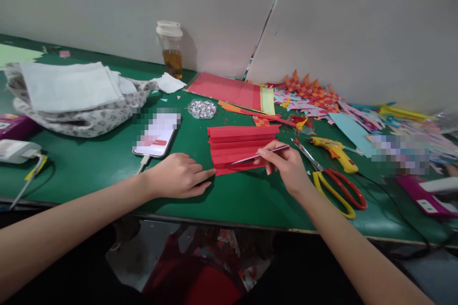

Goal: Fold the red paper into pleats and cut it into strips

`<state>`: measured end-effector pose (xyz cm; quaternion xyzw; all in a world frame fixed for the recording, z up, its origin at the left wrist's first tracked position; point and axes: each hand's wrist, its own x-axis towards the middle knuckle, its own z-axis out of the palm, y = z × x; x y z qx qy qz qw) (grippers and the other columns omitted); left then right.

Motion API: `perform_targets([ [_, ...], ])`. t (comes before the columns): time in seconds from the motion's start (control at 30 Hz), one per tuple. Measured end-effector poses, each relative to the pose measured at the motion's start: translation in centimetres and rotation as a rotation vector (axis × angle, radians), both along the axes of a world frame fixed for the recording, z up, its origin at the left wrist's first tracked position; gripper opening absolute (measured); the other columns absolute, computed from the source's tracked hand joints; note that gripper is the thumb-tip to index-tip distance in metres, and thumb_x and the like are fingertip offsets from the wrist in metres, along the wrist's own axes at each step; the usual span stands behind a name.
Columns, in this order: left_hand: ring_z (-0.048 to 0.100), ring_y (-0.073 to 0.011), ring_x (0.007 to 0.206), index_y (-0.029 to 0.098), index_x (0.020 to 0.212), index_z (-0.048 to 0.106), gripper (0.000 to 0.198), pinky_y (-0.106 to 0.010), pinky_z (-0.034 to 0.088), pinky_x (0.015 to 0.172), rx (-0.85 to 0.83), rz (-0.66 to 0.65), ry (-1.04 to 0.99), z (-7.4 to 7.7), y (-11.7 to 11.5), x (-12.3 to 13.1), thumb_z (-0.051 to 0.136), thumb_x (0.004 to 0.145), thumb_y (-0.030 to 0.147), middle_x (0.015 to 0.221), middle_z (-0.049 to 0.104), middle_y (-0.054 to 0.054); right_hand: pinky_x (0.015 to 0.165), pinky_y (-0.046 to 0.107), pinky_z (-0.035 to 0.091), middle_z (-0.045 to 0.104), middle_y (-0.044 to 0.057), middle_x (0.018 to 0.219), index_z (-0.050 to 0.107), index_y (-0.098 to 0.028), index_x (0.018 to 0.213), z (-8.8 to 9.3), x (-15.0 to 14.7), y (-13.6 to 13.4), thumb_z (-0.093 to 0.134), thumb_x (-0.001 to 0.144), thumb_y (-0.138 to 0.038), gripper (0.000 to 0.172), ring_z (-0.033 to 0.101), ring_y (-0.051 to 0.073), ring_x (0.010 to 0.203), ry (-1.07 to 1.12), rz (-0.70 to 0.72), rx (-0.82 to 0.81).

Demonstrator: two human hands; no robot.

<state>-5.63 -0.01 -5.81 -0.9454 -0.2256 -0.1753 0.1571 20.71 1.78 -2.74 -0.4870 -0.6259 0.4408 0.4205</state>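
And here the right hand [281, 164] pinches a slim pointed stick [245, 160] over the red creased paper [238, 147], which runs lengthwise leftward from under those nearer fingers to the left hand's [177, 176] outstretched index fingertip, touching its near corner.

Bright red is the paper [231, 148], darker along its creases, on a deep green bench [222, 205]. The slim tool [246, 158] is pinkish with a dark tip. The scissors [318, 167] have one yellow handle and one red (the blades are silver), while the glue gun [336, 153] is yellow with an orange trigger. Woven pieces [309, 90] show an orange-and-red check. The cloth [86, 120] is pale, with small grey motifs; the cup [172, 59] has a white lid and amber liquid. One sheet [348, 131] is pale blue.
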Motion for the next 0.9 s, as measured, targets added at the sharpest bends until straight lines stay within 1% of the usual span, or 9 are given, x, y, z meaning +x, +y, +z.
perform_targets([
  [0.23, 0.054, -0.0114, 0.046, 0.016, 0.102, 0.062, 0.027, -0.026, 0.036, 0.044, -0.002, -0.004, -0.015, -0.2, 0.0, -0.1, 0.044, 0.087, 0.03, 0.055, 0.059, 0.002, 0.041, 0.023, 0.034, 0.066, 0.0, 0.06, 0.055, -0.018, 0.065, -0.1, -0.2, -0.2, 0.061, 0.077, -0.03, 0.018, 0.045, 0.008, 0.039, 0.038, -0.015, 0.024],
  [0.37, 0.054, -0.0114, 0.046, 0.016, 0.102, 0.063, 0.028, -0.026, 0.036, 0.044, -0.017, 0.0, -0.018, -0.3, 0.0, -0.2, 0.045, 0.087, 0.031, 0.054, 0.058, 0.002, 0.042, 0.024, 0.035, 0.067, 0.0, 0.061, 0.055, -0.019, 0.067, -0.5, -0.9, -0.4, 0.06, 0.077, -0.033, 0.018, 0.044, 0.008, 0.038, 0.073, -0.002, -0.011],
  [0.53, 0.054, -0.0113, 0.045, 0.015, 0.102, 0.062, 0.028, -0.025, 0.036, 0.044, -0.029, 0.001, -0.025, -0.3, -0.1, -0.1, 0.043, 0.088, 0.03, 0.054, 0.059, 0.001, 0.041, 0.024, 0.035, 0.067, 0.001, 0.062, 0.056, -0.018, 0.068, -0.7, -1.3, -0.3, 0.061, 0.075, -0.034, 0.018, 0.044, 0.008, 0.037, 0.055, 0.022, -0.045],
  [0.6, 0.054, -0.0111, 0.046, 0.016, 0.102, 0.062, 0.028, -0.024, 0.036, 0.044, -0.031, 0.005, -0.021, -0.2, -0.1, -0.1, 0.043, 0.088, 0.03, 0.054, 0.059, 0.001, 0.041, 0.023, 0.034, 0.067, 0.001, 0.061, 0.056, -0.018, 0.066, -0.5, -0.9, -0.1, 0.062, 0.074, -0.032, 0.017, 0.044, 0.007, 0.037, 0.052, -0.004, -0.036],
  [0.8, 0.054, -0.0105, 0.046, 0.016, 0.103, 0.063, 0.03, -0.024, 0.037, 0.045, -0.033, 0.009, -0.017, -0.3, 0.0, -0.2, 0.042, 0.088, 0.031, 0.054, 0.058, 0.001, 0.039, 0.022, 0.032, 0.064, 0.0, 0.052, 0.055, -0.017, 0.059, 0.0, 0.7, 0.7, 0.064, 0.07, -0.026, 0.016, 0.044, 0.008, 0.036, 0.05, -0.148, 0.0],
  [0.9, 0.054, -0.0111, 0.046, 0.016, 0.104, 0.063, 0.03, -0.025, 0.037, 0.044, -0.037, 0.005, -0.021, -0.3, 0.0, -0.2, 0.042, 0.088, 0.031, 0.054, 0.058, 0.001, 0.039, 0.022, 0.033, 0.063, 0.0, 0.05, 0.055, -0.018, 0.059, -0.1, 0.9, 0.7, 0.064, 0.07, -0.025, 0.016, 0.045, 0.008, 0.036, 0.072, -0.174, 0.029],
])
